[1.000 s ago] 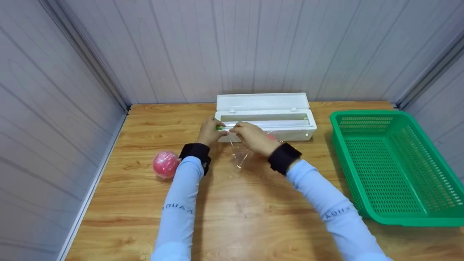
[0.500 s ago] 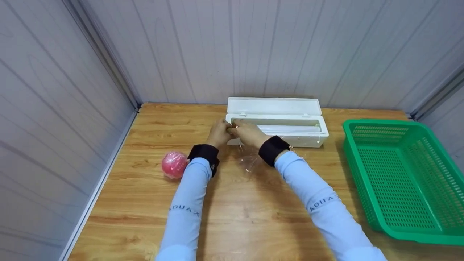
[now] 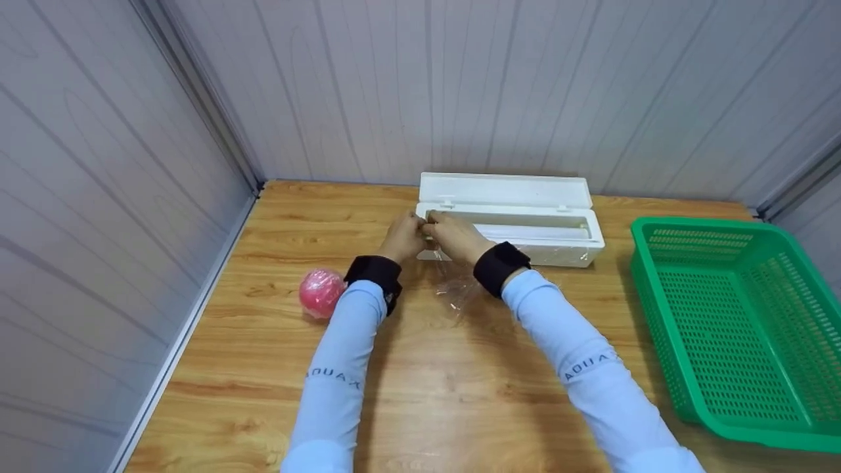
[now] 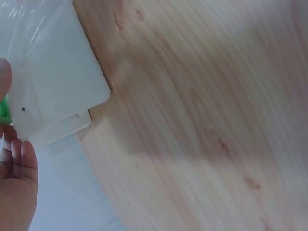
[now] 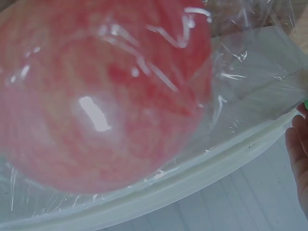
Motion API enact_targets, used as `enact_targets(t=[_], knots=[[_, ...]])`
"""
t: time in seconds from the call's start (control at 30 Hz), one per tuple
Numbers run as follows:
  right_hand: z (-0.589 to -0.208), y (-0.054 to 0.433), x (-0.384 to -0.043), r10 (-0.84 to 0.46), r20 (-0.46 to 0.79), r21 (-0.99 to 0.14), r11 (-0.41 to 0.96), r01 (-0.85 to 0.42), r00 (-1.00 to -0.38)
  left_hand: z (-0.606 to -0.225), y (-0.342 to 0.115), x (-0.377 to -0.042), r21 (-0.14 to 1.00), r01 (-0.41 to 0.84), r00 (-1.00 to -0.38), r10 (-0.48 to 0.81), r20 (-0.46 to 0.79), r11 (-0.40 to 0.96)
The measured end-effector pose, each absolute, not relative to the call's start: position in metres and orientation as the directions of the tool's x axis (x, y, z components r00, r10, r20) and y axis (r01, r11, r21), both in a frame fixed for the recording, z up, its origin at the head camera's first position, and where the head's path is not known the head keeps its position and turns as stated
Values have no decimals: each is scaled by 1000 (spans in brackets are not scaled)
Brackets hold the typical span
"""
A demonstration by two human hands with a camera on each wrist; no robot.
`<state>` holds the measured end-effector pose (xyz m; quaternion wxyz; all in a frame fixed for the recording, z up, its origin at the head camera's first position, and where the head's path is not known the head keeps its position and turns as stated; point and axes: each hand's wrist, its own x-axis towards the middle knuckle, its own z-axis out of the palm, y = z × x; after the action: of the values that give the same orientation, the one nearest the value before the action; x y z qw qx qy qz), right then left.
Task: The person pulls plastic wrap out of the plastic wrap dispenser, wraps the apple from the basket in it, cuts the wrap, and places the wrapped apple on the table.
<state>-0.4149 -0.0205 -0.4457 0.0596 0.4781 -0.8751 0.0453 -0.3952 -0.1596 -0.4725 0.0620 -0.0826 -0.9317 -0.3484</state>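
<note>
A white cling film box (image 3: 525,253) with a film roll (image 3: 539,233) inside stands at the back. My left hand (image 3: 402,238) is at its left end. In the left wrist view its thumb and fingers are around a green slide cutter (image 4: 4,113). My right hand (image 3: 460,238) curls in from the other side, its fingertips right at the cutter in the right wrist view. Clear film (image 3: 456,289) hangs crumpled below the hands. Under my right wrist, a round red fruit (image 5: 96,106) like an apple lies beneath film against the box; the head view hides it.
A film-wrapped pinkish-red ball-shaped fruit (image 3: 322,293) sits beside my left wrist. The green plastic basket (image 3: 670,341) stands at the right. The box's lid (image 3: 506,190) is raised near the back wall (image 3: 499,85). Wooden tabletop (image 3: 433,394) extends in front of my hands.
My right hand has moved a little left, closing up to the left hand; their fingers now hide most of the green cutter. The head view has shifted slightly.
</note>
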Motion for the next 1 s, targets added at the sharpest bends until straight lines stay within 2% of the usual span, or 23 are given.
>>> enact_targets(t=[0.17,0.37,0.63,0.83,1.0], knots=[[-448,-22,-417,-831,187,-61,522,-851,-524,-478,-158,-398,629,248,-962,111,249,737],[-452,-28,-419,-832,261,-10,505,-863,-490,-483,-160,-399,606,312,-933,116,341,732],[-451,-36,-421,-803,294,69,559,-826,-518,-475,-159,-399,618,194,-974,76,212,762],[-450,-34,-419,-773,257,46,610,-791,-581,-473,-156,-398,626,193,-974,69,217,756],[-451,-31,-418,-772,236,26,613,-790,-591,-473,-154,-396,598,174,-977,60,206,782]])
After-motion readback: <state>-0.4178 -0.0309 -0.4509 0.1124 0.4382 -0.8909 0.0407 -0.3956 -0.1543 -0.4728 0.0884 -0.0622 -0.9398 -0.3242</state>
